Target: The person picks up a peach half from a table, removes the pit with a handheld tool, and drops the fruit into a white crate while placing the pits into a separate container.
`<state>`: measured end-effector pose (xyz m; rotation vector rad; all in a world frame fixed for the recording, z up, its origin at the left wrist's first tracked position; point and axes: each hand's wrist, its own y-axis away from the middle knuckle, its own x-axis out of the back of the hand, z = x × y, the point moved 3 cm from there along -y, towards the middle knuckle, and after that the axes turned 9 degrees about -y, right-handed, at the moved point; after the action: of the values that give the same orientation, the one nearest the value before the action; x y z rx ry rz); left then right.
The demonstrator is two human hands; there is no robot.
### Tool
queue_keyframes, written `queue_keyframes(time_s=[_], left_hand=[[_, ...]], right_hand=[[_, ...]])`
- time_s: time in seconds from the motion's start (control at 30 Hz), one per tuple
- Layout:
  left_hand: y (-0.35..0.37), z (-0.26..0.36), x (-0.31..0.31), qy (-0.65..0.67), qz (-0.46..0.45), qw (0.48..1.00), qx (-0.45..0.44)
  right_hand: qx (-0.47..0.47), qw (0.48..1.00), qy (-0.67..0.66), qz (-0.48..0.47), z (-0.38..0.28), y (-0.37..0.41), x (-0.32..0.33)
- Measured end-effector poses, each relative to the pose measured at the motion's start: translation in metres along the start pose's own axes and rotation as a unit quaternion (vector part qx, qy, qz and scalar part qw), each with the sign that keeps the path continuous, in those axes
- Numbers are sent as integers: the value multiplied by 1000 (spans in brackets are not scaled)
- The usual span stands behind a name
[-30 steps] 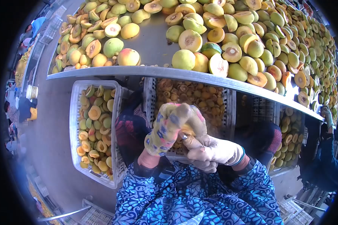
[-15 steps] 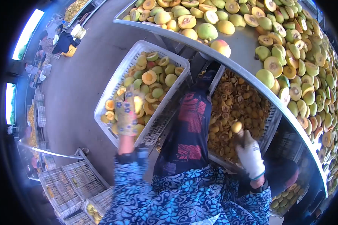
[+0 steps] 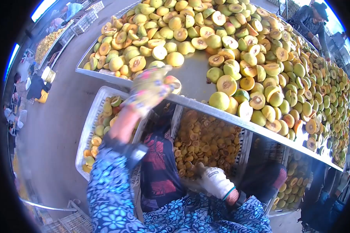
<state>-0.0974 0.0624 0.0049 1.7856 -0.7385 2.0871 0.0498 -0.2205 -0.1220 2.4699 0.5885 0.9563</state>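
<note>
My left hand (image 3: 149,88), in a flowered glove, reaches over the metal table's front edge. Its fingers and thumb are around a red-blushed peach (image 3: 175,84) at the rim; motion blurs the grip slightly. My right hand (image 3: 216,181), in a white glove, is low over a crate of peach pits and scraps (image 3: 206,136). Its fingers are curled, and whatever is between them is hidden. Cut peaches (image 3: 256,99) cover much of the metal table (image 3: 196,75). Below my left forearm, a white crate (image 3: 83,143) holds peach halves.
My legs stand between the two crates, under the table edge. Another crate of peach halves (image 3: 293,182) is below the table at right. A co-worker (image 3: 313,23) is at the table's far side. Stacked crates (image 3: 72,223) are at lower left; people work along the left.
My left hand has gone from the crate of halves up to the peach at the table edge. My right hand has lowered, and the yellow piece at its fingertips no longer shows. The view has shifted.
</note>
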Motion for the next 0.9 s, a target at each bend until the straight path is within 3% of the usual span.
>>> queue_keyframes(time_s=[0.03,0.13,0.2,0.23,0.27,0.3,0.37,0.4,0.43,0.5,0.53,0.57,0.6,0.63,0.67,0.73,0.77,0.83,0.87,0.9], left_hand=[[-23,23,-2,-41,-165,984,60],[-47,27,-36,-30,-165,986,13],[-45,23,-37,235,-92,964,80],[-35,30,-23,382,-59,917,97],[-27,32,-28,584,-48,806,81],[-18,40,-24,755,-36,651,64],[13,70,-10,880,-80,467,47],[26,84,-12,897,-66,431,69],[37,96,-4,897,-71,431,66],[53,114,-12,886,-45,459,56],[64,124,-13,872,-36,480,88],[72,136,-13,836,-11,536,113],[81,138,-20,677,32,733,52],[89,143,-27,472,74,879,-16],[94,149,-27,473,69,878,-19],[100,155,-34,626,4,768,132],[100,158,-29,625,1,769,132],[100,171,-20,825,-52,556,84],[100,173,-21,824,-55,557,85],[101,175,-23,844,-57,525,94]], right_hand=[[-2,1000,1,2,0,0,3],[53,996,-26,64,-1,7,14],[52,991,-81,92,-9,14,29],[52,983,-133,116,-15,17,39],[76,963,-224,130,-21,19,48],[75,961,-228,134,-22,22,54],[148,918,-343,133,-28,30,67],[159,914,-343,146,-31,35,74],[107,930,-318,151,-36,39,80],[159,914,-333,168,-44,49,94],[168,910,-336,173,-47,53,98],[163,909,-340,177,-49,55,100],[180,901,-340,199,-51,56,103],[198,892,-340,222,-53,58,106],[187,896,-343,210,-53,59,109],[196,882,-364,225,-49,57,105],[208,869,-382,238,-46,55,104],[204,870,-383,234,-39,54,102],[207,868,-380,242,-36,54,100],[209,867,-377,250,-34,54,99]])
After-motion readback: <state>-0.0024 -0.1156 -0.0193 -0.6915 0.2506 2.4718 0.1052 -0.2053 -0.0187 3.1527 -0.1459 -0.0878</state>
